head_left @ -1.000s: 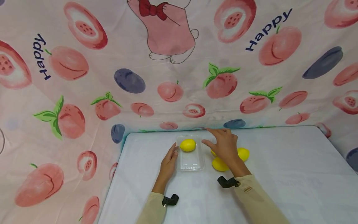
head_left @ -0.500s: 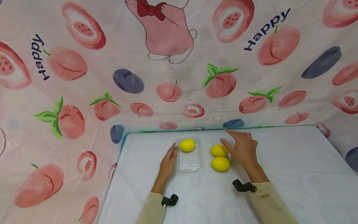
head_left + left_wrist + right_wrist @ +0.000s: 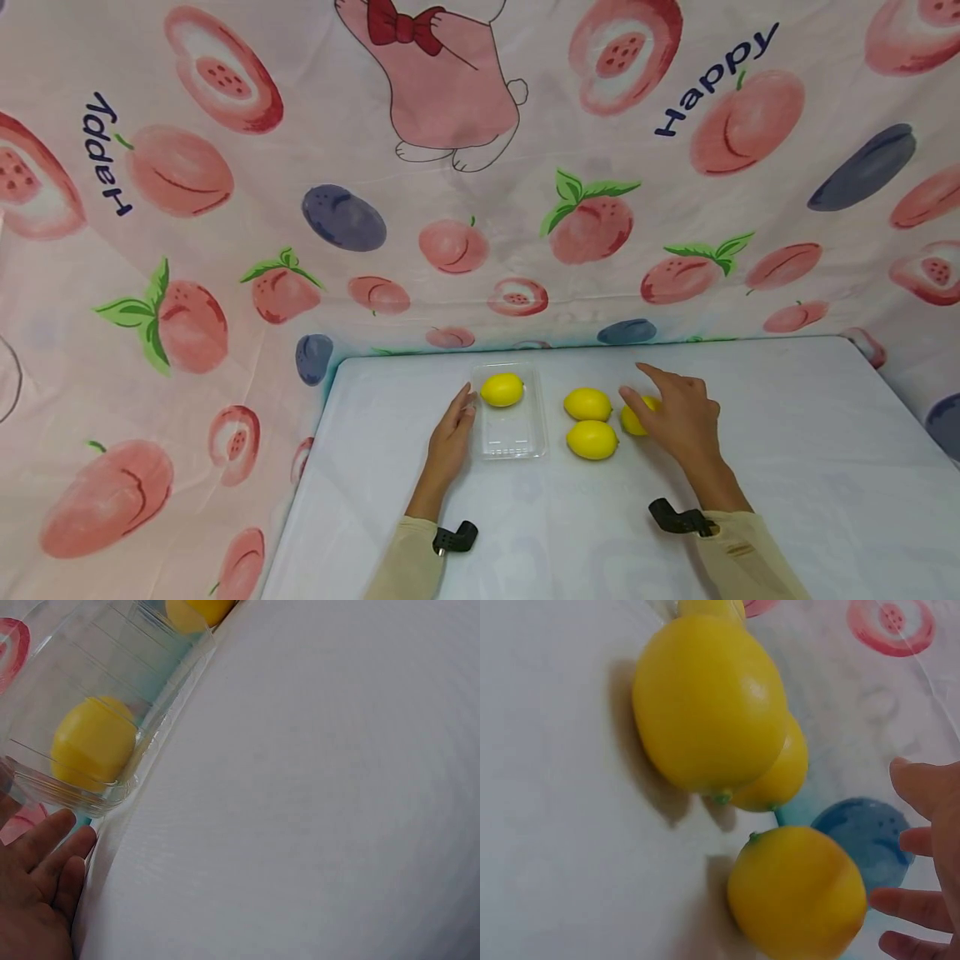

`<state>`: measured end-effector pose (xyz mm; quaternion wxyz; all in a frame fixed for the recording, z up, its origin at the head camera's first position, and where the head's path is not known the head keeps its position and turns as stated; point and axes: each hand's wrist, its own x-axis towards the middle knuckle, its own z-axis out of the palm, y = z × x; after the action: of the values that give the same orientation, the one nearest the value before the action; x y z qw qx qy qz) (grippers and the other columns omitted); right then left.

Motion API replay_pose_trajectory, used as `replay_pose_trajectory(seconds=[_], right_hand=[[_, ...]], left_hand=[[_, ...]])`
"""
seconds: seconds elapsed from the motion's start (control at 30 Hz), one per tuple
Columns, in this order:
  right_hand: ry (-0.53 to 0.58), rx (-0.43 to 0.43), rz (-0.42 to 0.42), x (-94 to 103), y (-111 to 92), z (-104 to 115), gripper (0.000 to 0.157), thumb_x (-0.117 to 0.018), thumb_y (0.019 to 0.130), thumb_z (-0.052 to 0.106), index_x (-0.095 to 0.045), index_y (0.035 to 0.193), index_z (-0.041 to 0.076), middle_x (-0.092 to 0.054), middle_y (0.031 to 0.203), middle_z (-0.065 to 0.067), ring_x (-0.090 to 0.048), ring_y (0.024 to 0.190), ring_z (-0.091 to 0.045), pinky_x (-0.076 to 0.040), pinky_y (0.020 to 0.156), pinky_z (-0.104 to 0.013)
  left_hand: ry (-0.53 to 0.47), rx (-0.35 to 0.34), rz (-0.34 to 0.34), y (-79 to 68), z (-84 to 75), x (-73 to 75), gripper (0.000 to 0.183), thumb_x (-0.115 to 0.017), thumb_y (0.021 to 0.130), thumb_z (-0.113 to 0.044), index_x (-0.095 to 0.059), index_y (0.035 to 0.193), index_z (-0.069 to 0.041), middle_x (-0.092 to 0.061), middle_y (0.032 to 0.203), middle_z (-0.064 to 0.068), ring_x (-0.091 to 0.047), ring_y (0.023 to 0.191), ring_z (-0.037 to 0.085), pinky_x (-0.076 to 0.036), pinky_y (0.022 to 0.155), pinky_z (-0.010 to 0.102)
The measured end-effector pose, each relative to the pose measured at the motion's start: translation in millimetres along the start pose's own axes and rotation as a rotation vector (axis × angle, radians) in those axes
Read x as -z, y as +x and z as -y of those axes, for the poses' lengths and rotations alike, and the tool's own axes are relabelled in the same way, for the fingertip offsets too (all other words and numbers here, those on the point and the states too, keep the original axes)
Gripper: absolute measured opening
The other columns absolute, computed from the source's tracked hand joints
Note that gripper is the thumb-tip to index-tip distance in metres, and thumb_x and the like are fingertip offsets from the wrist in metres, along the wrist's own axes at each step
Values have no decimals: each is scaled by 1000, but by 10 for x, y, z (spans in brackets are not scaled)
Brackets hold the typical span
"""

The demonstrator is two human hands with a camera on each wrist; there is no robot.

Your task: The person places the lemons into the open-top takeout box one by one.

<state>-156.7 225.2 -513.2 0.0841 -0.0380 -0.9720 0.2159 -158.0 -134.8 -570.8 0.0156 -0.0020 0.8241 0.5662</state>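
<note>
The right hand [image 3: 678, 417] grips nothing: its thumb and index finger stand spread apart, and it hovers by the outer lemon [image 3: 632, 423], hiding part of it from the head view; in the right wrist view a gap shows between the thumb and the other fingers. The left hand [image 3: 450, 433] also holds nothing, its fingers loosely extended along the left side of the clear tray [image 3: 542, 417]; whether the fingertips touch the tray wall, I cannot tell. The tray lies on the white-covered table [image 3: 825, 467], close to the far edge and nearer the far-left corner than the far-right one. Inside it, toward the table's far edge, sits the tray lemon [image 3: 502, 389], lying on its side. Right of the tray, three more lemons lie on the table: the rear lemon [image 3: 587, 404], nearer the far edge, the front lemon [image 3: 592, 440] just before it, toward the near edge, and the outer lemon beside this pair, toward the right edge. A black camera [image 3: 461, 536] sits at the left wrist and a second camera [image 3: 675, 517] at the right. Behind the table's far edge hangs a pink cloth [image 3: 465, 196] printed with fruit.
</note>
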Motion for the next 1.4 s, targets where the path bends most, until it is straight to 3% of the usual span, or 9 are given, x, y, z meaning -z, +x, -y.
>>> replay_pose_trajectory(seconds=[0.27, 0.63, 1.07, 1.4], right_hand=[[-8, -9, 26, -39, -85, -148, 69, -56, 96, 65, -56, 145, 17, -60, 140, -27, -47, 119, -52, -44, 82, -71], [-1, 46, 78, -47, -143, -262, 67, -69, 89, 62, -62, 140, 19, -60, 142, -22, -45, 121, -51, -44, 82, -73], [-1, 139, 116, -108, -156, -408, 78, -71, 81, 73, -61, 141, 24, -60, 144, -17, -47, 123, -49, -45, 83, -75], [-10, 93, 112, -134, -168, -427, 77, -81, 79, 59, -60, 142, 22, -61, 142, -17, -48, 124, -48, -44, 85, -72]], left_hand=[[-15, -12, 2, -4, -2, -3, 48, -45, 110, -33, -40, 158, -33, -54, 153, -1, -50, 141, 26, -37, 120, 50], [-8, -12, 2, 2, 17, -4, 48, -45, 110, -37, -39, 157, -37, -54, 153, -2, -50, 141, 25, -37, 120, 50], [-17, -13, 2, 15, 16, -8, 48, -46, 110, -35, -39, 158, -34, -54, 153, -1, -52, 140, 25, -37, 120, 50], [-5, 0, -1, 2, -11, -4, 48, -45, 110, -34, -39, 157, -35, -54, 153, -2, -51, 141, 26, -37, 120, 51]])
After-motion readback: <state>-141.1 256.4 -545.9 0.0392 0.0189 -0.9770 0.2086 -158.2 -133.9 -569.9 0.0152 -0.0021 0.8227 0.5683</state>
